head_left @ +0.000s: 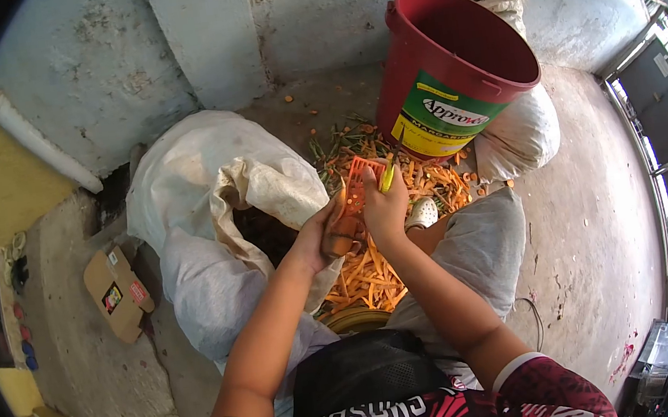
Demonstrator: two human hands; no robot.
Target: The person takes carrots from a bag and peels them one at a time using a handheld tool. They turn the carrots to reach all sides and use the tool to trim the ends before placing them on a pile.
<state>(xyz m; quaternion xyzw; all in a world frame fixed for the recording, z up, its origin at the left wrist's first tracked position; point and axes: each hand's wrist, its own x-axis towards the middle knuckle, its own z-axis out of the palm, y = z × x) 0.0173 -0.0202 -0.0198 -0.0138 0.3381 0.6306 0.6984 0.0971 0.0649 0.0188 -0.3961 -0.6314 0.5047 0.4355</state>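
Note:
My left hand point(322, 231) is wrapped round a brownish-orange carrot point(341, 236), held low over the peelings. My right hand point(385, 203) grips a yellow-handled peeler point(386, 176), close beside the carrot. Between the two hands shows an orange perforated basket point(358, 181); whether either hand touches it I cannot tell. Orange peelings point(365, 281) lie beneath and beyond my hands, mixed with green scraps farther back. An open white sack point(246, 198) stands to the left of my left hand, its inside dark.
A tall maroon bucket point(420, 92) with a green and yellow label stands behind the peelings at the right. A filled white sack point(520, 138) is beside it. Cardboard point(117, 295) lies on the floor at the left. A pale wall point(305, 22) rises behind.

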